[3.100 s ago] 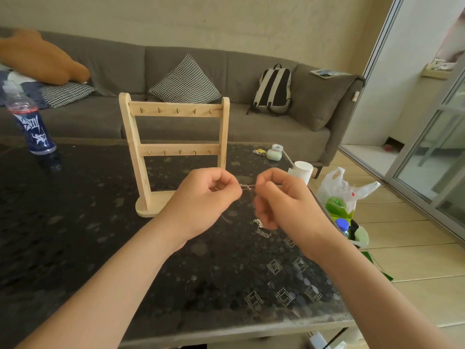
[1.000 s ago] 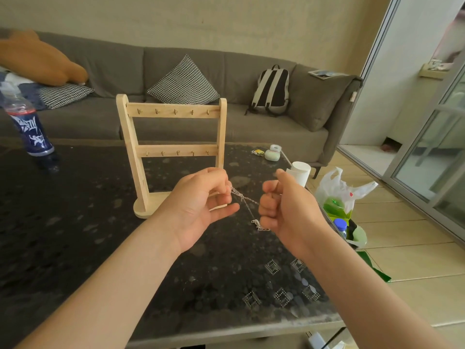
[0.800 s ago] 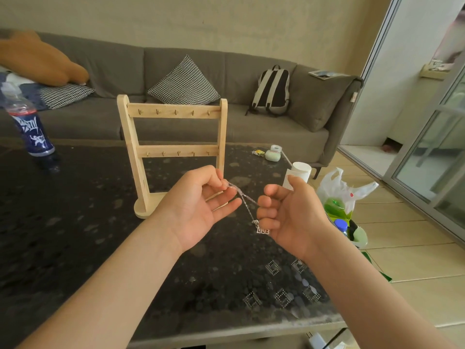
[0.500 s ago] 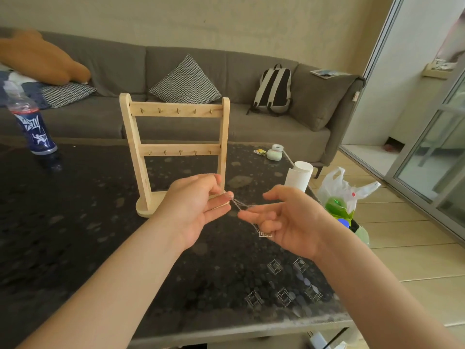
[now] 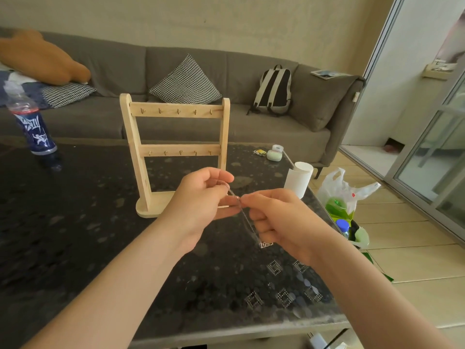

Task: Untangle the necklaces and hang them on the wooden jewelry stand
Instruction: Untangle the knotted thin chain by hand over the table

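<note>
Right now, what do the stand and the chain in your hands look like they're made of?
The stand looks like pale, matt wood, with small brass-coloured hooks. The chain looks like thin silvery metal: fine links that glint. Which metal, I cannot tell.

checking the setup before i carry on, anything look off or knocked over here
Nothing spilled or broken. The wooden stand is upright, all hooks bare. Only the white roll sits right at the table's right edge, where an elbow might knock it off.
</note>
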Available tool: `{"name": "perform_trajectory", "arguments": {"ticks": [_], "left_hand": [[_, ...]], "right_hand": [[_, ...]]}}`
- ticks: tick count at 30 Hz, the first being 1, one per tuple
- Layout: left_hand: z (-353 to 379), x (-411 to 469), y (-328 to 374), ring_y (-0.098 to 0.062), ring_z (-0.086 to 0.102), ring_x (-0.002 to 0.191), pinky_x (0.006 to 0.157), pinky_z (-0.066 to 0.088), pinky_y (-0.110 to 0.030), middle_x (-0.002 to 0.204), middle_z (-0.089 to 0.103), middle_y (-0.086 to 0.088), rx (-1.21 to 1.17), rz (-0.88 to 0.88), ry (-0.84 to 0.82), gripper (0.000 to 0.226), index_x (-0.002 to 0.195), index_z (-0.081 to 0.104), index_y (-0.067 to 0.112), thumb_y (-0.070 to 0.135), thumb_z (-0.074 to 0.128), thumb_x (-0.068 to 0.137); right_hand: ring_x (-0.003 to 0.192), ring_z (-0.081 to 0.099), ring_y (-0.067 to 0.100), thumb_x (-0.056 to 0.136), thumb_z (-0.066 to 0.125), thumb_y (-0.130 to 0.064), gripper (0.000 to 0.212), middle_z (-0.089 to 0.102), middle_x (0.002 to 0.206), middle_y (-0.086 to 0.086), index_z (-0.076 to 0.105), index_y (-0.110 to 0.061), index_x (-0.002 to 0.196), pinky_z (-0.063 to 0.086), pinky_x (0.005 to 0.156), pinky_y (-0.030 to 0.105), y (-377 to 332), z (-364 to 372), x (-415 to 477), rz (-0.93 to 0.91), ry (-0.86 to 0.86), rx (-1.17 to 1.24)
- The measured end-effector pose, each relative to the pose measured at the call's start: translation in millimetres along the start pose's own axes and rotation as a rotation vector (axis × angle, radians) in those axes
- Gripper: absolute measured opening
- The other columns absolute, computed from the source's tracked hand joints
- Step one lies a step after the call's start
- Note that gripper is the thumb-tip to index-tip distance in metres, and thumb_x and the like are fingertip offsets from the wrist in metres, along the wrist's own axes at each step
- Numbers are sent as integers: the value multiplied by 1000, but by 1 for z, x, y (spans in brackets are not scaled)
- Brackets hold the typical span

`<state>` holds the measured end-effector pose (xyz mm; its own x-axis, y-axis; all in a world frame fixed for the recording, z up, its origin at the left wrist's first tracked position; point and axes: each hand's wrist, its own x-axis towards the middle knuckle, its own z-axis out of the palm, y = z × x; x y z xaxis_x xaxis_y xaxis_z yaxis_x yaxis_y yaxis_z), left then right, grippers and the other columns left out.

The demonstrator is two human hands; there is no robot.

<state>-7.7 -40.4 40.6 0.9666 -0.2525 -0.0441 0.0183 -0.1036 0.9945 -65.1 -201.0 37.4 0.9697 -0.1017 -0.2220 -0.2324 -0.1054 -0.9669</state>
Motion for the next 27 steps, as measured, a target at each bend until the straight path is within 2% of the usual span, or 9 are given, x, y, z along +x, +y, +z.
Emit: {"name": "perform_trajectory", "arguments": {"ticks": [4,6,8,11,17,20,23,27], "left_hand": [[1,-3,5,-27,76,104,86,67,-43,126,68,-16,-182,-129,-75,17,117,73,12,13,59,108],[1,-3,4,-29,77,102,90,66,-48,127,68,-20,-196,-180,-118,22,116,75,7,21,60,109],[1,-3,4,-28,79,100,97,62,-52,123,72,-19,-170,-214,-156,23,115,77,8,23,60,108],[-2,-4,4,-23,80,100,105,58,-49,108,81,-9,-100,-159,-212,22,112,80,13,14,59,107],[-7,-6,3,-9,79,91,98,61,-39,93,81,9,118,37,-164,7,101,82,25,26,76,97],[-7,-5,0,-3,75,91,89,58,-29,90,79,15,204,134,-113,5,96,81,33,31,76,97],[-5,-4,-3,0,68,93,75,46,-16,92,74,20,324,211,-28,6,94,77,36,34,74,99],[-3,1,-7,-2,67,93,74,44,-11,96,70,19,462,246,-33,8,102,68,35,31,63,106]], "right_hand": [[52,26,11,107,62,-25,23,32,62,-6,74,-6,101,27,44,22,-2,1,-2,-38,-32,69],[52,27,11,108,61,-24,24,32,62,-5,71,-10,92,28,43,21,-2,3,-3,-70,-9,77],[51,28,11,108,60,-25,26,34,62,-4,71,-15,87,29,44,22,-3,3,-3,-88,31,73],[50,31,13,107,61,-27,23,37,59,-3,74,-17,92,31,45,25,-3,3,-4,-106,102,6],[49,36,15,106,64,-36,27,44,54,-4,77,-16,92,36,46,26,-1,-1,-4,-180,167,-81],[47,39,11,106,64,-36,27,46,52,-8,77,-17,91,37,48,25,0,-3,-3,-195,199,-130],[45,41,8,106,63,-35,26,47,49,-12,76,-19,91,38,49,23,-1,-3,-4,-235,215,-219],[50,44,11,107,63,-31,24,50,55,-7,73,-16,92,43,49,24,-1,0,-3,-267,221,-190]]}}
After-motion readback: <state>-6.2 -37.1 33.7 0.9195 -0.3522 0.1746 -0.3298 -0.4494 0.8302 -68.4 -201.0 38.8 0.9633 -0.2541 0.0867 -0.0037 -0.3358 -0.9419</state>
